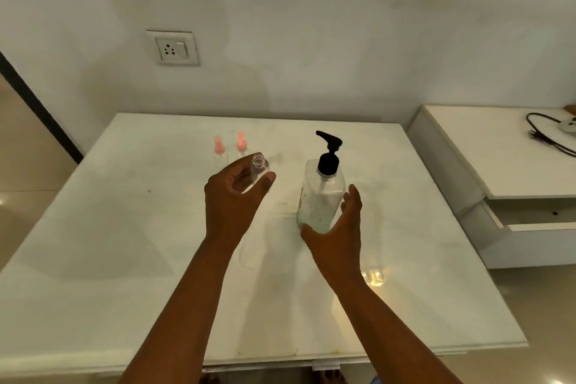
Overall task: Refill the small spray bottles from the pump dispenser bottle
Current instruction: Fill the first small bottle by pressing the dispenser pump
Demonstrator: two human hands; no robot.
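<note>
Both forearms were bare from the bottom edge of the frame to the wrists; no sleeve, watch, ring or glove was visible. The left hand [232, 193] and right hand [338, 237] were ungloved, with short nails. Bare toes showed below the table edge.

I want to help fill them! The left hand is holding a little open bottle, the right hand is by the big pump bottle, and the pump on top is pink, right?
Not quite: the head view shows the pump on the pump dispenser bottle is black. Pink belongs to the two spray bottles' tops behind. The rest is right.
</note>
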